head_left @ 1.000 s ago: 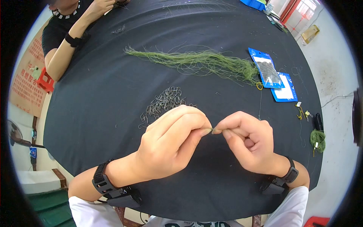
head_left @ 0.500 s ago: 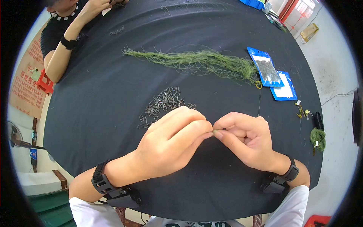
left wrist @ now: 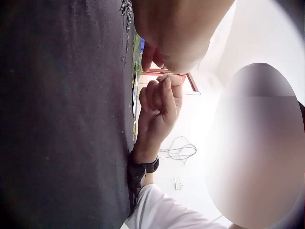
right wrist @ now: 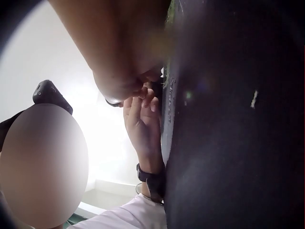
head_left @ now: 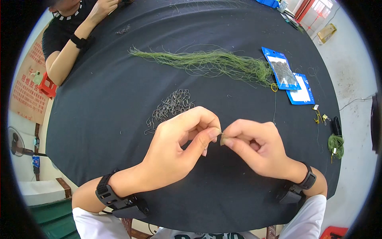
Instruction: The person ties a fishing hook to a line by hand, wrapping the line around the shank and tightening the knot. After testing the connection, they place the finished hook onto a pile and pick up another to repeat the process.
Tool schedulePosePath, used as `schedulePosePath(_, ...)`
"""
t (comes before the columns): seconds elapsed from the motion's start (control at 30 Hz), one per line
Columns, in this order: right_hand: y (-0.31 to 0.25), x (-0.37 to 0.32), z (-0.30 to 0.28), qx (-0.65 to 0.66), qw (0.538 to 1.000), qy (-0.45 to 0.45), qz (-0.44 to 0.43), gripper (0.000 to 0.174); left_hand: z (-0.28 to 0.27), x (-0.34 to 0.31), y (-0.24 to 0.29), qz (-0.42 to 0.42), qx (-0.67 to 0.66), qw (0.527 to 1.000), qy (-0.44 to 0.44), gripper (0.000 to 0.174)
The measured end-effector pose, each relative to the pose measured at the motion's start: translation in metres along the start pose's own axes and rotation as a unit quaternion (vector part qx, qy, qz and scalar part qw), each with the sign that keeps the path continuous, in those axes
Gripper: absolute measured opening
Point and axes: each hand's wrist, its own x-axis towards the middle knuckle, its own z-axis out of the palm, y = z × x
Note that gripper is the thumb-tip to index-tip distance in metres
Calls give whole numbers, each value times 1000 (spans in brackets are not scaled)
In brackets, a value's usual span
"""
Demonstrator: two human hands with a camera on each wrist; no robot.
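The left hand (head_left: 181,149) pinches narrowly, its thumb against the index finger, gripping one end of a fine strand (head_left: 221,133). The right hand (head_left: 256,147), its other fingers curled in, meets it at three o'clock, forefinger and thumb squeezed together on the same strand. The fingertips of the two hands nearly touch; what shows between them is thin and hair-like, too small to make out further.

Taking that meeting point as the middle of the clock in the head view, a heap of wire hooks (head_left: 174,104), dull grey, smooth and bent into curves, lies at ten o'clock, partly behind the left hand. At twelve, well apart, spreads a green fibre bundle (head_left: 211,61), long, loose and wispy, tighter toward its left end and tangled toward its right. Between one and two sit a glossy blue packet (head_left: 282,69) with a clear window showing dark grey contents, overlapping a blue and white packet (head_left: 302,89), and a yellow ring (head_left: 274,87) just beside them. A fluffy green coil (head_left: 336,146) rests just past three. Everything lies on matt black cloth (head_left: 99,119), softly creased. Far off at ten, another person's forearm (head_left: 69,57) leans on the edge, a black band round its wrist.
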Motion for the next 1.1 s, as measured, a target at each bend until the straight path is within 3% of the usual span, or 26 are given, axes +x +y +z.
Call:
schedulePosePath(0.07,0,2,-3,29,999,2,38,4,-2,0,1,-17,-33,999,-20,6)
schedulePosePath(0.17,0,3,-7,-35,999,21,18,5,0,1,1,-27,-53,998,-16,5)
schedulePosePath(0.3,-2,1,-5,-159,983,47,-77,11,1,2,-2,-25,-43,999,2,5)
schedulePosePath(0.7,-4,-4,1,-224,956,87,-169,16,4,0,-4,64,77,993,63,8)
schedulePosePath(0.8,-3,-4,0,-227,953,92,-179,16,4,1,-4,104,108,987,66,10)
schedulePosePath(1.0,-9,-8,1,-185,958,108,-192,20,-6,10,-1,347,290,891,35,13)
schedulePosePath(1.1,-10,-10,2,-163,956,121,-211,22,-5,9,5,371,293,881,31,16)
